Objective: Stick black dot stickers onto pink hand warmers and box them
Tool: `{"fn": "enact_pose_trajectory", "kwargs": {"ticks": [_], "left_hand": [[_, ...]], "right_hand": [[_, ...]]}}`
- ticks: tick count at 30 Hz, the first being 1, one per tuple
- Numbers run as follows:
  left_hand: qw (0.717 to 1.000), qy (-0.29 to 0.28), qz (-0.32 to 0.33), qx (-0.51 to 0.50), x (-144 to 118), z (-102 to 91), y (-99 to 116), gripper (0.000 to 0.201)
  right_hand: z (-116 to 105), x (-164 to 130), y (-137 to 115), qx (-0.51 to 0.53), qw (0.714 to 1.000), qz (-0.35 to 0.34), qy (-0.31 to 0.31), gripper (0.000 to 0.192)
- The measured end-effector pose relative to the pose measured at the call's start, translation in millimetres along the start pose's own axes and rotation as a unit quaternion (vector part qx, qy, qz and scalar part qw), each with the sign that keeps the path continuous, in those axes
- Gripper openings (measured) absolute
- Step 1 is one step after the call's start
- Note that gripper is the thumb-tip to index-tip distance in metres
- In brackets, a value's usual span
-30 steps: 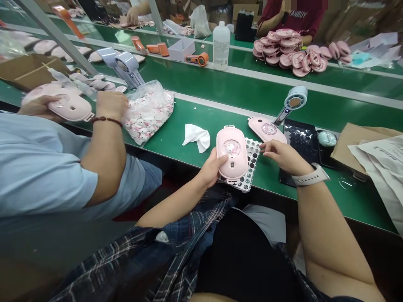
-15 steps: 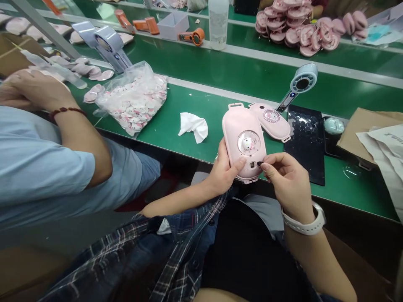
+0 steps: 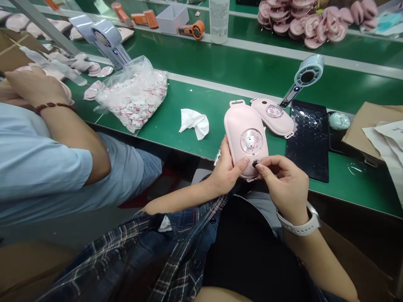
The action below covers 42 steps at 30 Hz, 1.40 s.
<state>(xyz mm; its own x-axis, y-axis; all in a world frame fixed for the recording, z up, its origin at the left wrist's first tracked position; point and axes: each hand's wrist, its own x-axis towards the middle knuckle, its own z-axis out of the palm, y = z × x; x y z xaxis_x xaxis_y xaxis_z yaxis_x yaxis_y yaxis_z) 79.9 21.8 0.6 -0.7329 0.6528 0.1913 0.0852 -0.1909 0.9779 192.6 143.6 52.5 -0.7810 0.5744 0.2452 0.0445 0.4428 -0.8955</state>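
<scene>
My left hand [image 3: 228,170] grips a pink oval case [image 3: 244,134] by its lower left side, over the front edge of the green table [image 3: 204,88]. The case has a round cartoon badge in its middle. My right hand [image 3: 285,180] pinches a small black dot sticker [image 3: 255,164] and presses it against the case's lower end. A second pink case [image 3: 273,116] lies on the table just behind. A black sheet of stickers [image 3: 310,136] lies to the right of my hands.
A crumpled white tissue [image 3: 195,122] and a plastic bag of small badges [image 3: 135,98] lie to the left. A co-worker in a light blue shirt [image 3: 40,163] sits on my left. Grey hand fans [image 3: 304,79], a bottle [image 3: 218,19], piled pink parts [image 3: 302,23] and brown paper [image 3: 371,123] are around.
I lifted the pink case off the dotted sheet toward me and turned it. My right hand came from the table to the case's lower end with a black sticker.
</scene>
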Motion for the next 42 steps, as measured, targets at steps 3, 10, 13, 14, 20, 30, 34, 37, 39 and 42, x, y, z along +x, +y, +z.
{"fn": "enact_pose_trajectory", "kwargs": {"ticks": [3,10,13,14,20,30,34,37,39,42], "left_hand": [[1.000,0.001,0.008,0.006,-0.9,0.7,-1.9,0.082],[0.999,-0.014,0.032,0.034,-1.9,0.7,2.1,0.083],[0.998,-0.021,0.046,0.044,-2.3,0.5,3.9,0.082],[0.998,-0.022,0.047,0.043,-2.5,0.4,3.8,0.082],[0.999,-0.017,0.033,0.019,-4.0,-1.2,1.0,0.083],[0.994,-0.040,0.024,-0.100,-4.6,0.5,11.1,0.074],[0.993,-0.042,0.022,-0.110,-5.8,1.6,11.4,0.074],[0.994,-0.050,0.023,-0.098,-5.9,0.5,9.8,0.076],[0.994,-0.062,0.025,-0.083,-5.4,-0.9,8.8,0.076],[0.994,-0.079,0.031,-0.068,-5.2,-2.5,7.6,0.075]], "right_hand": [[-0.1,-1.3,1.0,-0.016,1.000,-0.011,0.000,0.009],[4.0,-1.1,-0.9,-0.131,0.984,-0.117,0.028,0.013],[3.9,-1.2,-1.0,-0.148,0.981,-0.127,0.022,0.014],[3.7,-1.3,-0.8,-0.150,0.980,-0.127,0.020,0.014],[0.2,-0.3,9.5,-0.121,0.992,-0.039,0.019,0.017],[-6.6,-4.6,25.8,0.026,0.997,0.024,-0.071,0.049],[-7.3,-7.1,24.8,0.039,0.996,0.022,-0.074,0.043],[-10.5,-7.9,25.1,0.040,0.996,0.033,-0.074,0.045],[-13.1,-8.0,25.6,0.033,0.996,0.035,-0.075,0.045],[-17.0,-8.0,26.6,0.019,0.997,0.031,-0.071,0.044]]}}
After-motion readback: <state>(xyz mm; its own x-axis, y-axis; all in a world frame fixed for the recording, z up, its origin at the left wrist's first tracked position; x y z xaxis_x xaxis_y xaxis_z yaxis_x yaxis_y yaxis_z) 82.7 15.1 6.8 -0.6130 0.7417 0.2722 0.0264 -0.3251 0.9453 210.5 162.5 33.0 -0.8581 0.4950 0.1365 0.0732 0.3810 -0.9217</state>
